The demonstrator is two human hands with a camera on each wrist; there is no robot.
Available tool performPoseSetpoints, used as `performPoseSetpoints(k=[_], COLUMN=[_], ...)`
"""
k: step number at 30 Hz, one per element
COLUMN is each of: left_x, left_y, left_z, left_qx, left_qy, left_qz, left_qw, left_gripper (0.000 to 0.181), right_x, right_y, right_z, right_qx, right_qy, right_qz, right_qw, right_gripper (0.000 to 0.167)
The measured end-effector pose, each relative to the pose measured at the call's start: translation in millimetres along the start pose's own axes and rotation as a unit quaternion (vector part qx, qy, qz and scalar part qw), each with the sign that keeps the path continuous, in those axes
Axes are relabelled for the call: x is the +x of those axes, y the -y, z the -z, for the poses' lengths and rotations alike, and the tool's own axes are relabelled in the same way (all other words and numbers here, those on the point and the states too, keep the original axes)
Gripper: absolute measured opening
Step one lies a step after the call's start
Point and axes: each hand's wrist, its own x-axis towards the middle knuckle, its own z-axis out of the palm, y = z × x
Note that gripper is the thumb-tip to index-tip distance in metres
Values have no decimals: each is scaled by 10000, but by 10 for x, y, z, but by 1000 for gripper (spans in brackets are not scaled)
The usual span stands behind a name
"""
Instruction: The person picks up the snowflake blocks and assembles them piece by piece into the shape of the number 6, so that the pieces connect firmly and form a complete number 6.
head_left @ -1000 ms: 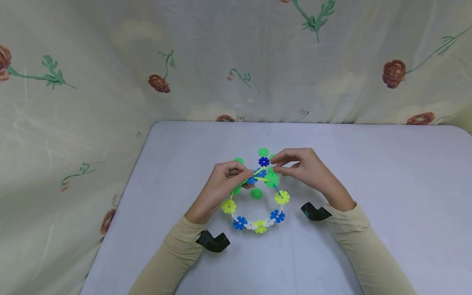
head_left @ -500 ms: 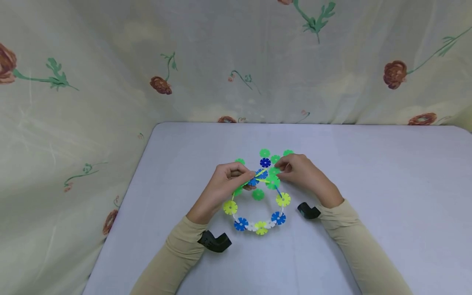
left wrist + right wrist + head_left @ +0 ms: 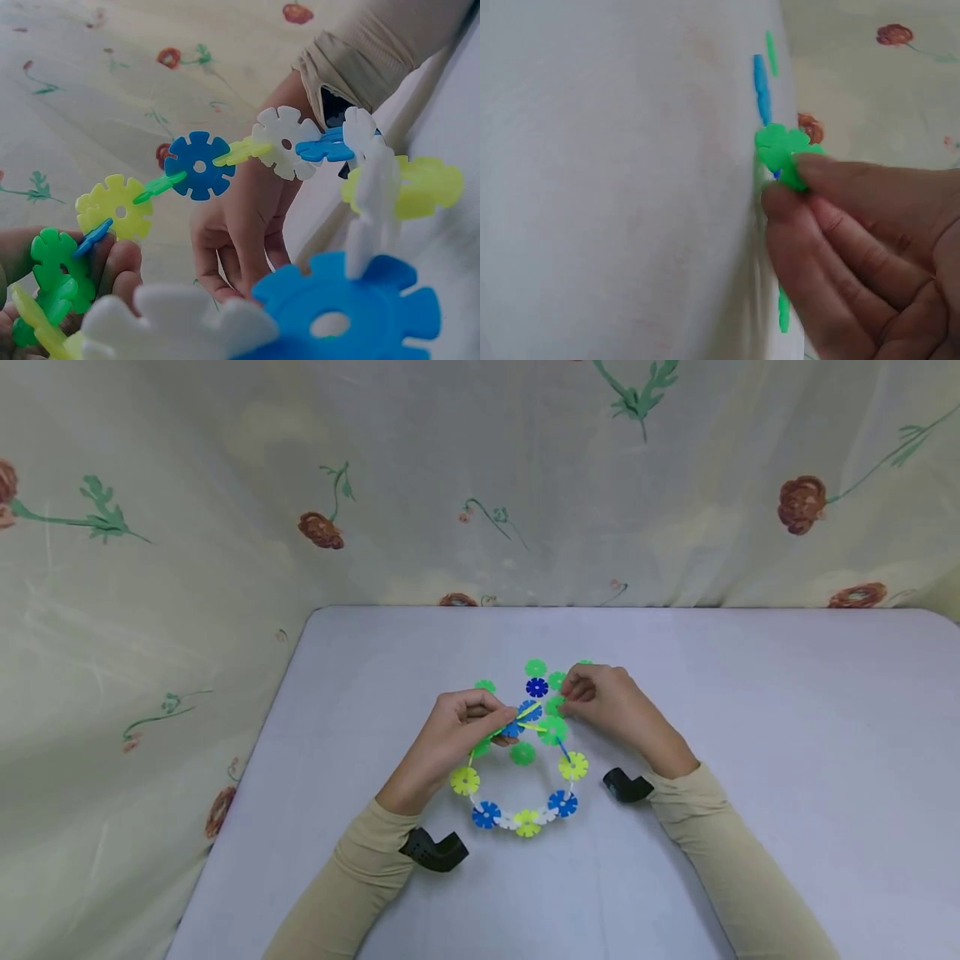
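Observation:
My left hand [image 3: 457, 735] pinches the upper part of a ring of interlocked notched plastic flower discs between thumb and fingers. The ring's blue disc [image 3: 486, 815], yellow disc [image 3: 527, 823] and white disc [image 3: 286, 143] hang below that hand, linked edge to edge. In the left wrist view, a green disc [image 3: 63, 262] lies by the left fingers. To the right, my right hand [image 3: 618, 714] pinches a single green flower disc [image 3: 780, 150] between thumb and fingertips. Its fingertips partly cover that disc.
Loose discs lie on the white table [image 3: 750, 735] beyond the hands, among them a dark blue disc [image 3: 536, 687] and a green disc [image 3: 536, 668]. Another green disc [image 3: 522, 753] shows inside the ring. A flowered cloth [image 3: 525, 485] hangs behind the table.
The right hand's spread thumb and fingers have come together on a green disc and shifted slightly right, uncovering another green disc behind. The left hand and ring have stayed nearly still.

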Motion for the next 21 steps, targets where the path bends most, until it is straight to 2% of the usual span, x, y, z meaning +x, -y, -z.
performPoseSetpoints(k=[4, 7, 11, 15, 21], left_x=[6, 12, 16, 13, 3], left_y=[4, 14, 20, 21, 15], left_z=[-1, -3, -2, 1, 7], left_qx=[-3, -5, 6, 9, 9], left_qy=[7, 7, -2, -4, -22], left_qz=[14, 24, -20, -62, -93], left_qw=[10000, 10000, 10000, 10000, 10000], left_gripper=[20, 19, 19, 18, 18], right_x=[-37, -73, -117, -167, -230], right_y=[7, 31, 105, 213, 345], right_z=[91, 165, 234, 265, 274], right_qx=[1008, 1920, 2650, 2930, 2973], right_qy=[23, 20, 13, 41, 131], right_qz=[-221, -231, -38, 103, 226], right_qw=[9947, 9811, 9642, 9560, 9544], right_gripper=[18, 26, 28, 24, 20])
